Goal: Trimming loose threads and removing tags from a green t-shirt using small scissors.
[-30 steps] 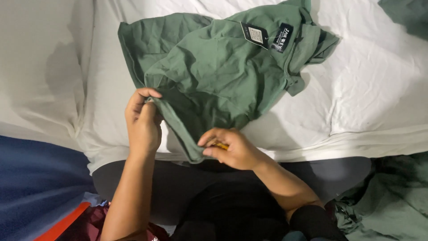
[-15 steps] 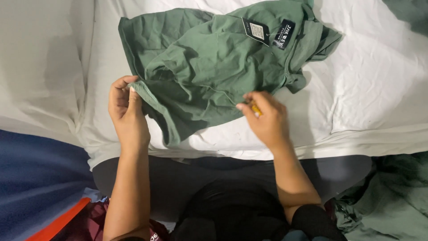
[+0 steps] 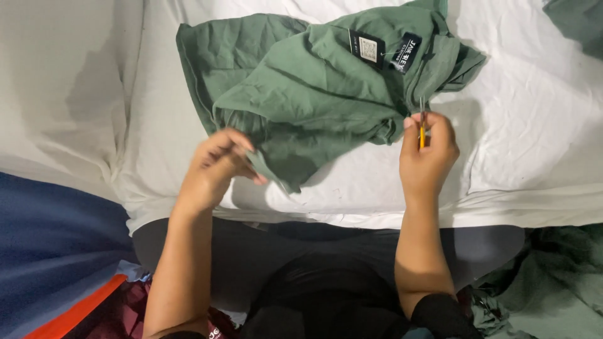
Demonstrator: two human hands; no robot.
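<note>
Two hands work at one green garment (image 3: 301, 88) spread on a white sheet (image 3: 534, 125). The right hand (image 3: 427, 157), closed, pinches a small yellow-handled tool (image 3: 421, 122) at the garment's right edge, below two dark tags (image 3: 384, 49). The left hand (image 3: 217, 166), fingers curled, grips the garment's lower hem. Compared with half a second earlier, the right hand sits farther right, the left nearer the hem's corner.

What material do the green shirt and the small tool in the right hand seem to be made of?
Green shirt: seemingly soft matte knit fabric, since it creases and drapes. Small tool in the right hand: thin grey tips look like metal; the yellow part is probably plastic.
</note>
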